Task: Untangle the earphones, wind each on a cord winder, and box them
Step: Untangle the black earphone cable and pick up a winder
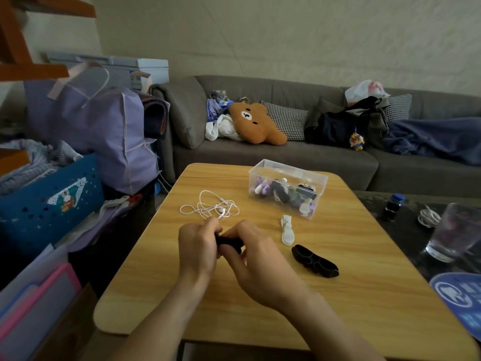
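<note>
Both hands are working together just in front of the clear box (pixel 286 188), toward the near edge of the surface (pixel 338 295). The left hand (pixel 197 246) and the right hand (pixel 250 254) are each gripping one end of a black winder (pixel 229 242), their fingers curled and clamped on it; it looks as though they are holding it up off the surface so its flaps can be pulled open or pressed shut, though whether a cord is already on it is hidden by the fingers.

The white earphones (pixel 210 207) are lying in a loose tangle to the left of the box, just beyond the hands, so at least this pair is waiting to be untangled and wound. A white winder (pixel 287 229) is lying just in front of the box, and a second black winder (pixel 315 261) is lying further forward from it, to the right of the hands; both are sitting within easy reach, probably laid out as spares for the remaining cords.

The box is standing open, without a lid in view, and is already holding several wound bundles in white, purple and black, so the task seems well along, with the open top ready for the next finished winder.
</note>
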